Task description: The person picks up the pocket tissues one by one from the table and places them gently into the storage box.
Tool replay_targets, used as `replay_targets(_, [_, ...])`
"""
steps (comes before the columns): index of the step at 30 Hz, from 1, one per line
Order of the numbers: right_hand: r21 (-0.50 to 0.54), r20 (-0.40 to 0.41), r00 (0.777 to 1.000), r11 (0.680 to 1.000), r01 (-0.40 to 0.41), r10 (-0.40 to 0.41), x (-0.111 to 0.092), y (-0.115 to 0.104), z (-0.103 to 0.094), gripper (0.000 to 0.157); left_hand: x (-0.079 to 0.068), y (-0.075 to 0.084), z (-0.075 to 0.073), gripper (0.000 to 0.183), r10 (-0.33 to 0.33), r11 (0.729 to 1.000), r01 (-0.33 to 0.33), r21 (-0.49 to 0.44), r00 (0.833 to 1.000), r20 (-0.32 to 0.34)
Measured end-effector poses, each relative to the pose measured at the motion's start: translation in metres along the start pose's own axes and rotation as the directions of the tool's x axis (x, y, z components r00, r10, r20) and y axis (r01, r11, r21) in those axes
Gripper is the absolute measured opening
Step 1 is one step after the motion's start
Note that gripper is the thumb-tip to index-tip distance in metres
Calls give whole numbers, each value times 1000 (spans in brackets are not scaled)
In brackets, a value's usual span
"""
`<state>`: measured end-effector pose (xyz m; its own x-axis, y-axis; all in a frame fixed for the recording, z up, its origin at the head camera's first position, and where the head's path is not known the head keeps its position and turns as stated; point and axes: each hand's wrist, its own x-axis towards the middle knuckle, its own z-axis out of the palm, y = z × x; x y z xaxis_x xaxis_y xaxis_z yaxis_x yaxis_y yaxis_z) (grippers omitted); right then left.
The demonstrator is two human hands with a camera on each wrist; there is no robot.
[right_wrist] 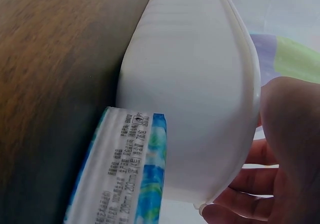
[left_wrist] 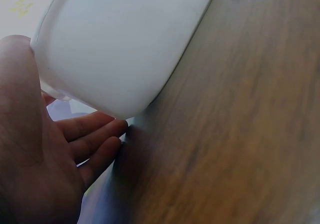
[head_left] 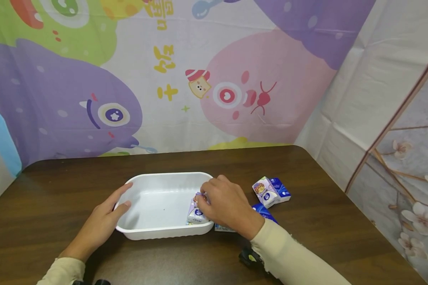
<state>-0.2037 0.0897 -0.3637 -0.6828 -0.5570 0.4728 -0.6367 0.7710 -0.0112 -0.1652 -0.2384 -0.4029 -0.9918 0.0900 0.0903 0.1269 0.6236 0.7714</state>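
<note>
A white plastic tray sits on the table, seen from outside at its ends in both wrist views. My left hand is at its left end; thumb and forefinger reach over the rim, and the other fingers lie fairly straight along the outside. My right hand reaches over the right rim and pinches a small purple-and-white tissue pack inside the tray's right end. The hand covers part of that pack. Beneath the right wrist lies a blue tissue pack, partly hidden.
Right of the tray, a purple-and-white tissue pack leans on a blue tissue pack. A printed white-and-blue pack lies close against the tray's outside. The brown table meets a cartoon-print cloth behind.
</note>
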Motion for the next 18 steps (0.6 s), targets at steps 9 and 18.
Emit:
replay_targets(9, [1, 0, 1000, 1000, 13, -13, 0, 0, -1, 27, 0, -1, 0, 57, 2, 1000, -2, 6, 1000, 0])
replay_targets(18, [9, 27, 1000, 1000, 9, -9, 0, 1, -2, 27, 1, 0, 0, 58, -8, 1000, 8, 11, 1000, 4])
